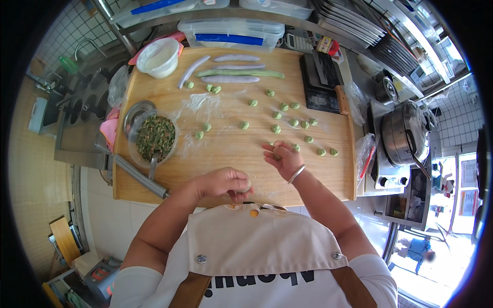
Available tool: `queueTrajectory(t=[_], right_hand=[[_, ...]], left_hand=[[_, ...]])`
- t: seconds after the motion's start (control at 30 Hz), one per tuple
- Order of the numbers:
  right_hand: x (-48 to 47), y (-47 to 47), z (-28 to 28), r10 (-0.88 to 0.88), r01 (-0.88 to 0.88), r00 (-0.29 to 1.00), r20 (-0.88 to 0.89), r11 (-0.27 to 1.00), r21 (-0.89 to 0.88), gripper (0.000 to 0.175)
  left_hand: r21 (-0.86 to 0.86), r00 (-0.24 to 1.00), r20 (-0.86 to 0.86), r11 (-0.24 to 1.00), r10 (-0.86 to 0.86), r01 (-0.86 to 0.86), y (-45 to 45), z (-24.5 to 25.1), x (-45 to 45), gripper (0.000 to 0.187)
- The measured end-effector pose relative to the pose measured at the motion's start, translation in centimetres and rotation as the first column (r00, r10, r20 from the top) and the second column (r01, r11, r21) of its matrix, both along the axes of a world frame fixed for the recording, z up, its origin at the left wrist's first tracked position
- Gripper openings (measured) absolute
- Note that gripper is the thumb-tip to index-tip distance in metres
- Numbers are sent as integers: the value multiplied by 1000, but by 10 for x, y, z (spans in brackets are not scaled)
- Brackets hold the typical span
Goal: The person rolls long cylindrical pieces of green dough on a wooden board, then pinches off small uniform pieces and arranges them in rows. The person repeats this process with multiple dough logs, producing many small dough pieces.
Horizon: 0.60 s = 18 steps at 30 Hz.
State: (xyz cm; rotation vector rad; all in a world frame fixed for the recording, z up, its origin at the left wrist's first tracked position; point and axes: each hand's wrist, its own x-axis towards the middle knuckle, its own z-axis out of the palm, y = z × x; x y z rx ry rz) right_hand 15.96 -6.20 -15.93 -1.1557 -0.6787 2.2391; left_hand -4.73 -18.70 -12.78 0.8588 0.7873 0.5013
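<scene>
My left hand [225,183] is over the near edge of the wooden board [215,154], its fingers curled around a small pale piece of dough [244,187]. To the right, my right hand [284,158], with a bangle at the wrist, is over the board among small green dough pieces [275,129]. Its fingers are partly bent; whether they hold a piece is unclear. Several such pieces lie scattered across the middle and right. Long rolls of dough, a green one [238,73] among pale lilac ones [230,79], lie at the back.
At left a tub of chopped green filling [156,136] has a metal handle sticking out, near a metal rolling pin [140,175]. A white tub [158,57] stands behind. A black scale [321,82] with a wooden-handled cleaver [341,99] sits at back right. A steel pot [404,133] stands beyond.
</scene>
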Motion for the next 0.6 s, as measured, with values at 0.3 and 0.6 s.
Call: queueTrajectory(t=[0.3,0.6], right_hand=[[29,10,-16,-68,-26,941,-332,962,-270,7],[6,-1,13,-32,-22,971,-237,975,-220,10]], left_hand=[[-145,921,-128,911,368,-385,5,-31,-6,35],[-94,854,-152,853,498,-514,8,-29,-7,43]])
